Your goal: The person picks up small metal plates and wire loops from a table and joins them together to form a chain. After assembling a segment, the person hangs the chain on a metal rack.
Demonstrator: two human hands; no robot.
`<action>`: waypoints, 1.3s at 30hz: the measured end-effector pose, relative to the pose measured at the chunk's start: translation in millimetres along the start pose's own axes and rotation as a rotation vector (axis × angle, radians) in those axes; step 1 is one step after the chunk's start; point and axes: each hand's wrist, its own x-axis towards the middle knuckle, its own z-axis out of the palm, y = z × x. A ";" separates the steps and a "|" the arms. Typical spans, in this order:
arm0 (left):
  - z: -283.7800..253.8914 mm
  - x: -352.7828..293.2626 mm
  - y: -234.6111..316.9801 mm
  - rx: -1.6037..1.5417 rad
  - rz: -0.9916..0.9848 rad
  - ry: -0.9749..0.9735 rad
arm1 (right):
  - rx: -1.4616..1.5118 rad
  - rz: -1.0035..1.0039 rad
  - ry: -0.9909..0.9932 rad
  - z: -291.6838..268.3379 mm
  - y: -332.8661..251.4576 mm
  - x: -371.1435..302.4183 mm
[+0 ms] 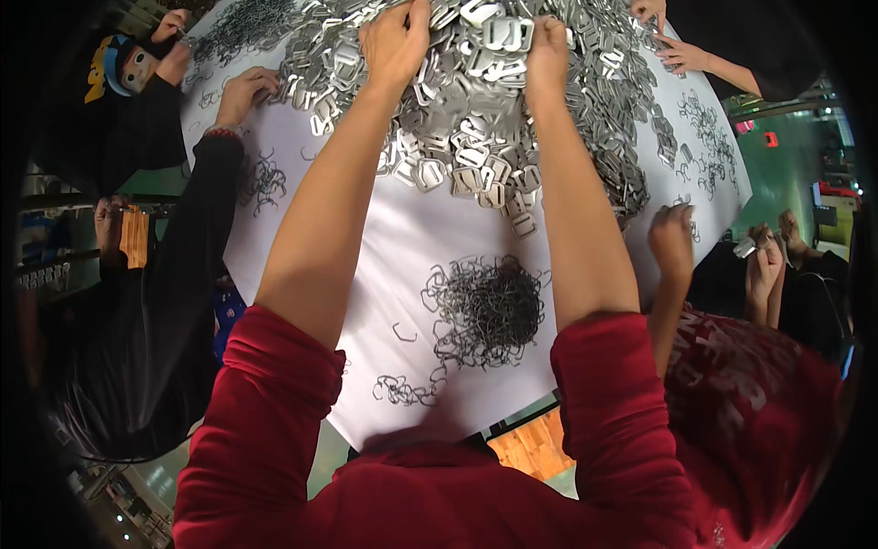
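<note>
A big heap of flat silver metal buckles [430, 174] with slots covers the far part of the white table [384, 238]. My left hand [395, 44] reaches over the heap's left side, its fingertips cut off by the top edge. To its right, my right hand [547, 62] is closed at the edge of a raised, bright clump of metal buckles [501, 37]. Some buckles just below the clump are blurred. Between my forearms, nearer to me, lies a dark tangle of small bent wire hooks [494, 306], with a smaller group [402, 391] nearby.
Other people work around the table. A co-worker's hand [245, 94] rests by the heap's left edge, another hand [672, 240] is at the right. More wire hooks lie at the left [265, 181], far left [245, 27] and right [709, 137].
</note>
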 end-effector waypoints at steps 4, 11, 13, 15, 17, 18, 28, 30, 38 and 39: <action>-6.1 -35.5 0.7 -0.156 0.032 0.044 | -0.043 0.017 0.043 5.2 -12.9 -31.8; -22.0 -63.4 17.3 0.012 0.006 -0.021 | -0.233 0.003 -0.073 -14.3 -8.9 -44.3; -36.6 -67.3 10.0 0.118 -0.084 -0.052 | -0.303 0.112 -0.156 -12.2 -22.4 -55.7; -45.2 -75.2 11.3 0.176 -0.189 -0.159 | -0.355 0.106 -0.193 -15.2 -17.4 -65.6; -48.1 -98.8 20.7 0.193 -0.204 -0.142 | -0.357 0.088 -0.225 -24.6 -12.0 -72.4; -51.9 -110.7 10.3 0.230 -0.093 -0.007 | -0.350 0.086 -0.232 -23.7 -18.2 -77.8; -48.9 -313.7 13.1 0.020 0.125 -0.061 | -0.297 0.231 -0.235 -147.8 -19.2 -200.3; -38.5 -325.8 7.5 0.053 0.057 -0.114 | -0.291 0.284 -0.263 -159.3 -9.7 -221.3; -6.4 -337.1 6.8 0.245 0.003 -0.042 | -0.491 0.344 -0.419 -150.2 -14.1 -239.7; -5.2 -344.8 9.6 0.226 -0.001 -0.059 | -0.491 0.340 -0.470 -149.2 -15.0 -242.3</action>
